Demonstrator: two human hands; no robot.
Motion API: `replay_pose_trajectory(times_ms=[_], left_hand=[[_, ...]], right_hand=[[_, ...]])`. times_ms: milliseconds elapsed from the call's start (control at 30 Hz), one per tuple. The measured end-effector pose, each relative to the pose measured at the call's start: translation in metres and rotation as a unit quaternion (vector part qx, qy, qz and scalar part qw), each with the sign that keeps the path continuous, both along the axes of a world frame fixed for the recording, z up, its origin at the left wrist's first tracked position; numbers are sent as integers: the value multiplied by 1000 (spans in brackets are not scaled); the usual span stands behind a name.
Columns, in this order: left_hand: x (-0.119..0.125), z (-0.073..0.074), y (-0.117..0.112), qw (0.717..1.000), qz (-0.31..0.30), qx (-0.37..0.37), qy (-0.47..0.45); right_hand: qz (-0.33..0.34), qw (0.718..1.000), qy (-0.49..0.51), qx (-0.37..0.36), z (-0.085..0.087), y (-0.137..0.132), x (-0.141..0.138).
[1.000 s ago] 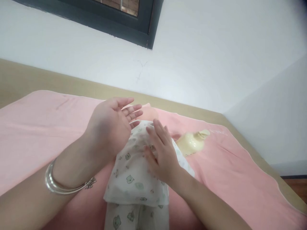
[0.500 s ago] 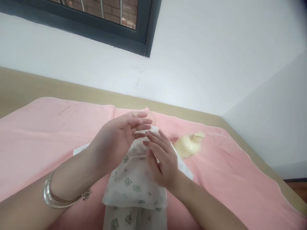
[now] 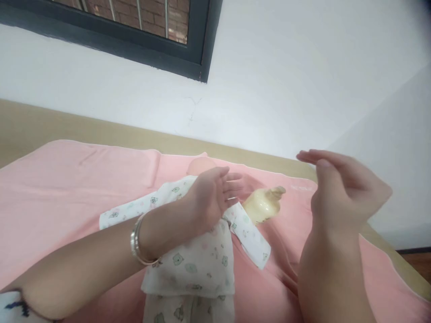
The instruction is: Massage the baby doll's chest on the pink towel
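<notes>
White baby clothes printed with green bears are spread out in the middle, the sleeves out to both sides and trousers below the top. A smooth pinkish rounded shape, like a doll's head, shows beyond the neckline, partly hidden. Over the chest of the top is my left hand, palm showing and fingers apart, with nothing in it; whether it touches the cloth I cannot tell. My right hand is raised at the right, bent at the wrist, fingers stretched out to the left and nothing seen in it.
A pale yellow pump bottle lies or stands beside the right sleeve. Under everything is a pink mat with some creases, on a wooden surface. A white wall and a dark window frame rise behind.
My right hand has moved away to the right and up from beside my left hand. My left hand has shifted right across the clothes. Both sleeves show more now.
</notes>
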State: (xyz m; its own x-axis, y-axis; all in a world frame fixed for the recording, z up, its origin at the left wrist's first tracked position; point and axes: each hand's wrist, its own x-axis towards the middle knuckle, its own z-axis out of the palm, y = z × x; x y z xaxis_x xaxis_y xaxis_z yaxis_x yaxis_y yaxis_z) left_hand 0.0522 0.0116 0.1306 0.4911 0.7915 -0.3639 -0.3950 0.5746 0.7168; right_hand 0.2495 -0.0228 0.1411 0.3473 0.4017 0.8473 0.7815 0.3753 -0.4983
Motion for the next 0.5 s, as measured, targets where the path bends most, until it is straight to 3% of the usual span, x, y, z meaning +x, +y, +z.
replay_pose_trajectory(times_ms=[67,133,200,300,500], left_hand=[[13,0,1,998,-46,-34,-27],[25,1,2,992,-88,-72,-50],[35,2,2,986,-117,-93,-76],[44,4,1,983,-113,-98,-105],[41,5,1,987,-72,-103,-103]], right_hand=[[-17,996,85,-19,-3,13,12],[-21,992,98,-74,-10,26,18],[-16,989,47,-137,-17,36,18],[8,973,-35,-230,-24,43,13],[132,880,-78,-450,-23,45,7]])
